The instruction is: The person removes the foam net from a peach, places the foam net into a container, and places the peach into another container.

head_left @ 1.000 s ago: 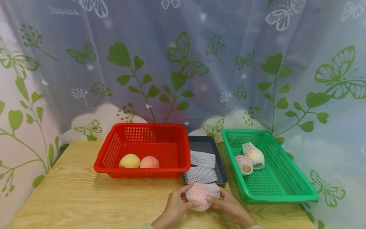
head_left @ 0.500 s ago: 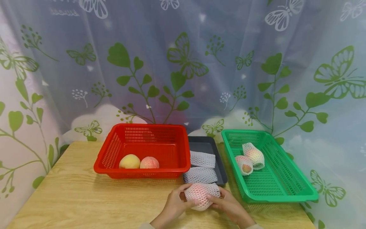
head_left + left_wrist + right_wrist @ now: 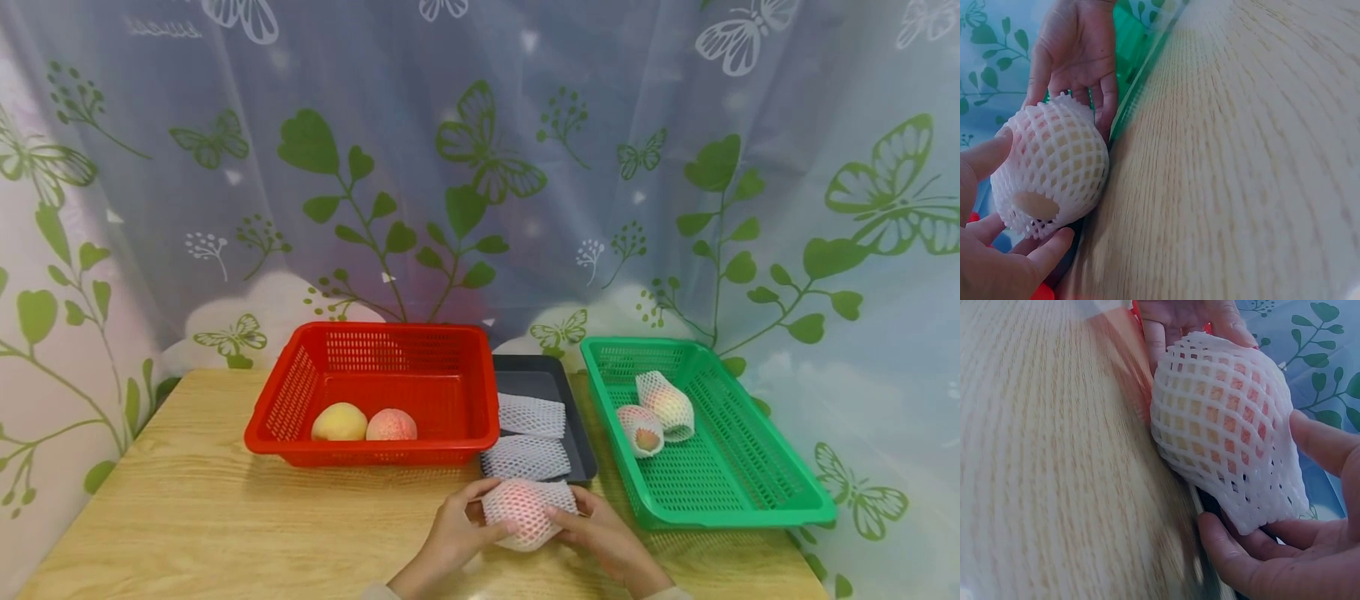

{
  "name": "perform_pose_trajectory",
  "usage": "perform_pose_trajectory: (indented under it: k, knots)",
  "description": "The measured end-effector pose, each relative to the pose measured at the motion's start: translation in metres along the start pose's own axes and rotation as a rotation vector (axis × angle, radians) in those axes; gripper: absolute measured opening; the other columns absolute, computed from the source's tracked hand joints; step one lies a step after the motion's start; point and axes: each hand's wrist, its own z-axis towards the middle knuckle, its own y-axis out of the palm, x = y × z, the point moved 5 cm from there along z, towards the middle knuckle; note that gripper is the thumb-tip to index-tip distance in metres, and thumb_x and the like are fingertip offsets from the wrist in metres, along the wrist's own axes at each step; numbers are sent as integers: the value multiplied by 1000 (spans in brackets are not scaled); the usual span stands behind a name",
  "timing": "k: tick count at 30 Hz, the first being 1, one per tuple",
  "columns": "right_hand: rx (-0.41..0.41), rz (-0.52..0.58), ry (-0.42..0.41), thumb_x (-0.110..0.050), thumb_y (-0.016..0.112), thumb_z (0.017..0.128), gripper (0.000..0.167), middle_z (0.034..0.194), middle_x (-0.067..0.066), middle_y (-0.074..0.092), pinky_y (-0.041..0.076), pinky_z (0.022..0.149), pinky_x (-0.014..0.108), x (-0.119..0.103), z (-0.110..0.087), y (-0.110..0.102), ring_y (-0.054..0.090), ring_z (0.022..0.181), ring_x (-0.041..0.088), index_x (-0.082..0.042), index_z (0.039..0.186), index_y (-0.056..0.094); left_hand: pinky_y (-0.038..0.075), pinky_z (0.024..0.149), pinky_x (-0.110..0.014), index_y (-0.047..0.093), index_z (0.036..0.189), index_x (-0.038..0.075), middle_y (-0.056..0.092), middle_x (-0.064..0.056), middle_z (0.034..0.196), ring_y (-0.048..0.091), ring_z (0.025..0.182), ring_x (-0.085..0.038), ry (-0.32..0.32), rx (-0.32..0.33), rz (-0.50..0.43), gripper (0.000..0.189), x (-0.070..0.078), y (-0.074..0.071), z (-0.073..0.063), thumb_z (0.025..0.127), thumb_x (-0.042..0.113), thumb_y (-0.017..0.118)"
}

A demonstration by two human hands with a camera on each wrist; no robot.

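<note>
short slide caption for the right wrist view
A left hand and right hand hold a peach in a white foam net.

Before you, a light wood-grain counter [image 3: 165, 508] stands in front of a hanging curtain [image 3: 585, 200], blue-grey at the centre and pinkish white at your left, printed with green leafy sprigs [image 3: 309, 143] and green and white butterflies [image 3: 468, 129]; shallow folds catch soft light.
</note>
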Motion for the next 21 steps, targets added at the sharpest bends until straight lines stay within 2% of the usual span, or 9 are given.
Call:
perform_pose_trajectory:
  k: [5,14,21]
  knots:
    - [15,-13,14,-16,62,93,67,118,14,58,53,85,29,0,0,-1,60,100,15,19,138,27,58,74,-27,54,130,-5,59,-24,120,62,98,-29,-23,-6,-21,60,0,0,-1,76,4,80]
    - [34,-25,17,-16,60,95,66,123,16,55,53,85,30,0,0,0,58,101,15,19,139,26,56,79,-28,54,130,-6,59,-23,121,61,100,-29,-10,-19,-25,60,2,0,-2,76,2,79]
    - [39,-29,16,-15,59,95,64,126,18,52,52,84,29,0,0,-1,58,101,15,18,139,26,57,75,-26,53,129,-7,59,-23,121,62,98,-27,-5,-22,-19,62,4,-2,-3,75,4,81]
